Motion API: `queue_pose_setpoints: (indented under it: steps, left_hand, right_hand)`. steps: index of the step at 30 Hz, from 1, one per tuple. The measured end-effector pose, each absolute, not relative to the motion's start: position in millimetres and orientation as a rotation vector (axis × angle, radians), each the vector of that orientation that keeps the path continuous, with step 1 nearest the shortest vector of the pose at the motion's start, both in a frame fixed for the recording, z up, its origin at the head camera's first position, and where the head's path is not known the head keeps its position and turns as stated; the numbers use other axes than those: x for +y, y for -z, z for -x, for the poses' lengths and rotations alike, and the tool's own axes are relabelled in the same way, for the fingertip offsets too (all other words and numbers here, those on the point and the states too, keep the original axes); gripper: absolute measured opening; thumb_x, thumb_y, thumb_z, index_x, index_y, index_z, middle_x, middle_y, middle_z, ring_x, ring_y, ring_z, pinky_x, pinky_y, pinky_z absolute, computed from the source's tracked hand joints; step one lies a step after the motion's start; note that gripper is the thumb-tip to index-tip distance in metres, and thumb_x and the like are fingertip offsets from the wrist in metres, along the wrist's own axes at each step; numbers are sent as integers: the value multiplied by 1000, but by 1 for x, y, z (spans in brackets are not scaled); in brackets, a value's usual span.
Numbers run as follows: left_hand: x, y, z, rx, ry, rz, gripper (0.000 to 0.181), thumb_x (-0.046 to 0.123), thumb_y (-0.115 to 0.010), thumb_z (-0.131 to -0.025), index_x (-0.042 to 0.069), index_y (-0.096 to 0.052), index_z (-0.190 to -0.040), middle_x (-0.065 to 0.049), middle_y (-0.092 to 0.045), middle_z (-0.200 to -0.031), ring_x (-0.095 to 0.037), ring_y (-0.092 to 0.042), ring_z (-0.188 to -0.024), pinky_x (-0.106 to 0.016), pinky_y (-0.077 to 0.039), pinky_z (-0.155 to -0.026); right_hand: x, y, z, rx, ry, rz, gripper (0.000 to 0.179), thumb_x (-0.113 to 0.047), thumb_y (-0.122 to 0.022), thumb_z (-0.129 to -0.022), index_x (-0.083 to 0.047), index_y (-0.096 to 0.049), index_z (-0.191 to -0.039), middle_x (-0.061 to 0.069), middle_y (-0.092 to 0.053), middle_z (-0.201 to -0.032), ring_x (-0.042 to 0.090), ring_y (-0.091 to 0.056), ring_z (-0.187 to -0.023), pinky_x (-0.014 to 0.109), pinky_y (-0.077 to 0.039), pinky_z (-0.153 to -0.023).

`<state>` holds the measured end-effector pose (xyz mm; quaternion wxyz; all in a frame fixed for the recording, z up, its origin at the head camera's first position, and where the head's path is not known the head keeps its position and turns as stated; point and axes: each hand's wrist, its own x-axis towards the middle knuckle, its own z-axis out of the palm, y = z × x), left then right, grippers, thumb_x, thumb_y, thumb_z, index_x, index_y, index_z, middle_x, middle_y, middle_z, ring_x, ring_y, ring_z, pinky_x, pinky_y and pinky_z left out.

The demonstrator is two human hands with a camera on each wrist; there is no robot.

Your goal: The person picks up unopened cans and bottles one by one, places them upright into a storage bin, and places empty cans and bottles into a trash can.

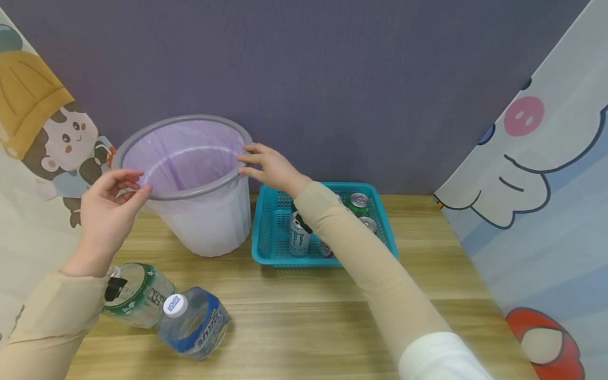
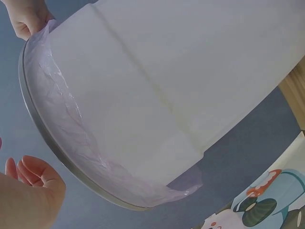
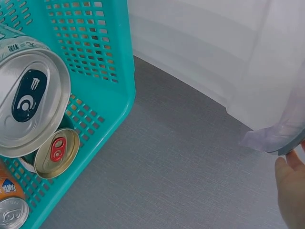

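Note:
A white trash can (image 1: 209,227) with a grey rim (image 1: 199,191) stands upright, a thin purple bag (image 1: 199,153) lining its inside and folded over the rim. My right hand (image 1: 273,166) holds the rim on its right side, fingers over the top edge. In the right wrist view, part of that hand (image 3: 291,191) shows below the rim and bag edge. At the near left of the rim is my left hand (image 1: 111,206), its fingers loosely bent with nothing between them. The left wrist view shows this hand (image 2: 35,191) apart from the rim.
Right of the can, a teal basket (image 1: 266,258) holds several drink cans, partly hidden by my right arm. Two clear plastic bottles, one with a green label (image 1: 142,295) and one with a blue label (image 1: 197,324), are near my left forearm. A grey wall (image 1: 332,95) rises behind.

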<state>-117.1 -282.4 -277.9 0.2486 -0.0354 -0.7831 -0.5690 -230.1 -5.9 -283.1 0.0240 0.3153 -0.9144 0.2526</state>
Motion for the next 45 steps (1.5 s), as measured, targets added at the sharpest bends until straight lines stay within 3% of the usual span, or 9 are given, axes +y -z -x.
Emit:
queue_pose_setpoints:
  steps: [11,18,27,37,41,43,45]
  left_hand:
    - [-287,283,114,-2195,1535,234,36,-9,-62,-83,22,-63,-103,16,-59,-95,1,-54,-84,-4,-44,-68]
    - [-293,289,109,-2348,1491,310,36,-4,-62,-86,29,-61,-101,21,-59,-96,5,-53,-85,-2,-42,-72]
    - [-294,292,106,-2556,1299,323,15,10,-62,-91,15,-61,-105,25,-55,-91,10,-51,-84,-1,-40,-74]
    - [-295,297,105,-2584,1265,435,21,7,-60,-91,-2,-59,-110,28,-55,-91,11,-50,-85,-1,-39,-75]
    - [-299,303,102,-2696,1222,554,25,7,-59,-92,-4,-58,-114,31,-54,-95,14,-50,-86,-3,-41,-74]
    - [-301,307,101,-2769,1201,620,24,7,-59,-92,-3,-59,-115,28,-55,-97,15,-50,-88,-5,-42,-74]
    - [-303,310,100,-2830,1171,710,23,6,-60,-91,-2,-60,-113,18,-61,-101,15,-51,-89,-8,-45,-74]
  right_hand:
    - [-6,283,230,-2830,-771,-969,46,-36,-56,-94,-19,-53,-136,5,-35,-151,20,-33,-139,29,-34,-109]
    - [-7,283,228,-2841,-778,-976,46,-36,-55,-94,-18,-52,-137,5,-34,-151,20,-32,-139,29,-34,-109]
    - [-5,284,229,-2836,-767,-974,46,-36,-55,-94,-18,-52,-137,5,-35,-151,20,-33,-139,29,-33,-110]
    - [-4,284,229,-2842,-773,-963,46,-36,-54,-94,-19,-51,-137,5,-34,-152,20,-31,-140,30,-32,-111]
    - [-5,284,229,-2843,-765,-962,46,-36,-54,-94,-19,-51,-137,5,-34,-152,20,-31,-140,30,-31,-111]
    - [-5,284,229,-2845,-762,-960,46,-36,-54,-94,-19,-51,-137,5,-34,-152,20,-31,-140,30,-30,-111]
    - [-5,284,229,-2846,-760,-958,46,-37,-54,-94,-19,-51,-137,5,-34,-152,20,-31,-140,30,-31,-111]
